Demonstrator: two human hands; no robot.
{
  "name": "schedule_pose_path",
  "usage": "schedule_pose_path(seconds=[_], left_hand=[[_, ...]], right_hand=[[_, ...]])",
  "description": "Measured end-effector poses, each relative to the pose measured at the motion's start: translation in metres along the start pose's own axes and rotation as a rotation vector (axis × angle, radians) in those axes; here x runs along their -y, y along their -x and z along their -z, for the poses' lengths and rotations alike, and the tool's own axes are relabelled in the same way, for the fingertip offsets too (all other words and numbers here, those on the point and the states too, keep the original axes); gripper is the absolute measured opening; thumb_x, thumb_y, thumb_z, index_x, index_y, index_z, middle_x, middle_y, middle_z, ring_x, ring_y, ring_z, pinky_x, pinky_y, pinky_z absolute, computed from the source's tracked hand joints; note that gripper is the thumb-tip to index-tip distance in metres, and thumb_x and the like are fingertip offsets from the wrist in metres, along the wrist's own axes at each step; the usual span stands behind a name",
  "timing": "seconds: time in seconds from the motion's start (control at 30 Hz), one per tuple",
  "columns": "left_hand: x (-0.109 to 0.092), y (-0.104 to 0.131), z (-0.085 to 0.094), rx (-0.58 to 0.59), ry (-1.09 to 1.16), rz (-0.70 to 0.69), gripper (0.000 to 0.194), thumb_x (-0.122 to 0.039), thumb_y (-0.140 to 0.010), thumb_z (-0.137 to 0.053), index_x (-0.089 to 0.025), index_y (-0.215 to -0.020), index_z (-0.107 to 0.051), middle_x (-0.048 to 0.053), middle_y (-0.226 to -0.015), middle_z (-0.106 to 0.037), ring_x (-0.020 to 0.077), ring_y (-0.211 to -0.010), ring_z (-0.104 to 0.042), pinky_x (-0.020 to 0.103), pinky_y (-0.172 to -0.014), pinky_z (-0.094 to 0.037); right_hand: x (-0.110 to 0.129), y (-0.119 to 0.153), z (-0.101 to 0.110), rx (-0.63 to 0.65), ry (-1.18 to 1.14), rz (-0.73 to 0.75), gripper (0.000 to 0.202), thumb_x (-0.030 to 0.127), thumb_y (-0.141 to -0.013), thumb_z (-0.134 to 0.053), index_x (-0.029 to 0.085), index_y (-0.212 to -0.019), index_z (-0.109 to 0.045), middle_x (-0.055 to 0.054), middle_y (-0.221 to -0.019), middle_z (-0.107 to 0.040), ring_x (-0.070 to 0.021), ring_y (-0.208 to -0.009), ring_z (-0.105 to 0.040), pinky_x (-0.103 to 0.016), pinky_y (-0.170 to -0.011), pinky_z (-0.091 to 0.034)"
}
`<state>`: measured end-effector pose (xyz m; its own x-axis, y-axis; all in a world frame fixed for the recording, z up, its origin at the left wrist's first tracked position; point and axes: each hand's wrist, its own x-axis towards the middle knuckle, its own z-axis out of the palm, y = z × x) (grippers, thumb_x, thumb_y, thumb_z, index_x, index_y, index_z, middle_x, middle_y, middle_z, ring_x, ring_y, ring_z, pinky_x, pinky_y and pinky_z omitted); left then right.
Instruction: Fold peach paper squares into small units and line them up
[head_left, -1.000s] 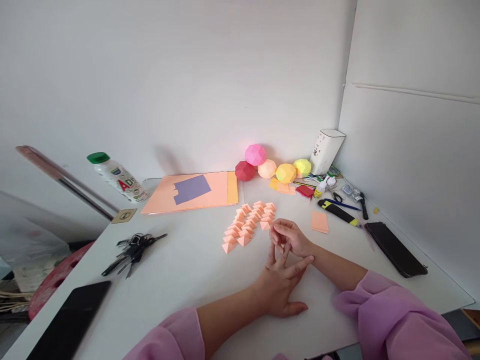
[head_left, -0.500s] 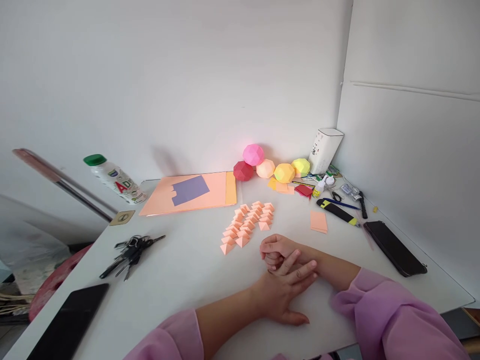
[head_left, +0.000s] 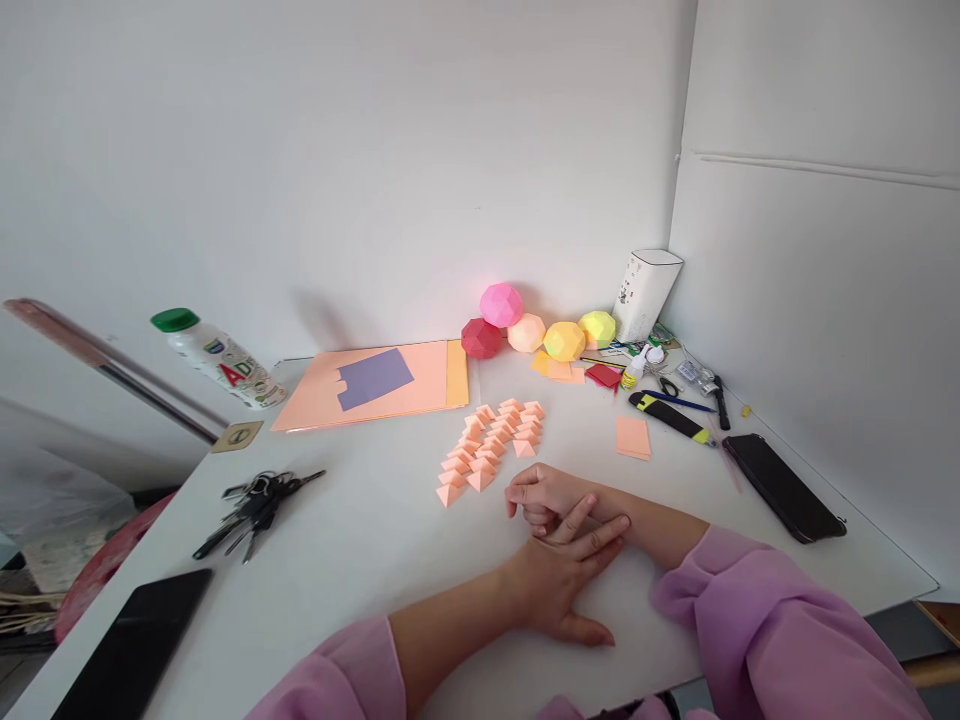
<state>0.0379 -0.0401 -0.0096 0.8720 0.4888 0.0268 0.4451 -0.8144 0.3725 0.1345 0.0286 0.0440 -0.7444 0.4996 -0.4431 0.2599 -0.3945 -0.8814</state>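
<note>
My left hand (head_left: 562,585) rests palm down on the white table, open with its fingers apart. Its fingertips reach across the wrist of my right hand (head_left: 549,494). That right hand lies on its side with the fingers loosely curled in, and nothing shows inside it. Just beyond it, rows of small peach paper pyramids (head_left: 487,445) stand on the table. To the right of these lies a small stack of peach paper rectangles (head_left: 633,438).
Faceted paper balls (head_left: 501,305) sit by the wall. Peach sheets (head_left: 307,390) carry a purple paper template (head_left: 375,377). Keys (head_left: 259,505), a phone (head_left: 135,645) and a bottle (head_left: 225,362) are leftward. A cutter (head_left: 671,417), glue bottle (head_left: 634,370) and black case (head_left: 784,487) lie right.
The index finger of my right hand has loosened a little from the curl. My left hand stays across the right wrist. The whole view has shifted slightly.
</note>
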Motion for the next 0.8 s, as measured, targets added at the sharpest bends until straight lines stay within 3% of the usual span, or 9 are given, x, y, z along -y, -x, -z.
schedule_pose_path(seconds=[0.3,0.5,0.8], left_hand=[[0.002,-0.002,0.001,0.002,0.015,-0.032,0.1,-0.08,-0.068,-0.035,-0.018,-0.145,-0.018,0.005,-0.153,-0.015,0.0423,-0.135,0.012,0.063,-0.102,-0.019],[0.006,-0.001,-0.001,-0.027,-0.005,-0.085,0.096,-0.08,-0.072,-0.026,-0.015,-0.142,-0.028,0.006,-0.153,-0.014,0.0417,-0.136,0.011,0.06,-0.106,-0.011],[0.005,-0.001,-0.001,-0.033,-0.009,-0.092,0.094,-0.079,-0.073,-0.024,-0.015,-0.143,-0.025,0.008,-0.151,-0.019,0.0392,-0.137,0.005,0.058,-0.107,-0.006]], right_hand=[[0.002,0.002,0.002,0.005,0.013,-0.029,0.026,0.041,-0.084,-0.052,0.017,-0.074,-0.056,0.008,-0.04,-0.028,-0.008,-0.042,-0.027,-0.023,-0.048,-0.035],[-0.006,0.0,0.005,0.023,-0.016,-0.009,0.029,0.044,-0.083,-0.053,0.017,-0.075,-0.056,0.008,-0.042,-0.028,-0.0079,-0.042,-0.026,-0.024,-0.048,-0.036],[-0.014,-0.004,0.005,0.01,-0.116,0.062,0.03,0.043,-0.086,-0.052,0.016,-0.071,-0.056,0.01,-0.039,-0.023,-0.0064,-0.038,-0.02,-0.024,-0.046,-0.033]])
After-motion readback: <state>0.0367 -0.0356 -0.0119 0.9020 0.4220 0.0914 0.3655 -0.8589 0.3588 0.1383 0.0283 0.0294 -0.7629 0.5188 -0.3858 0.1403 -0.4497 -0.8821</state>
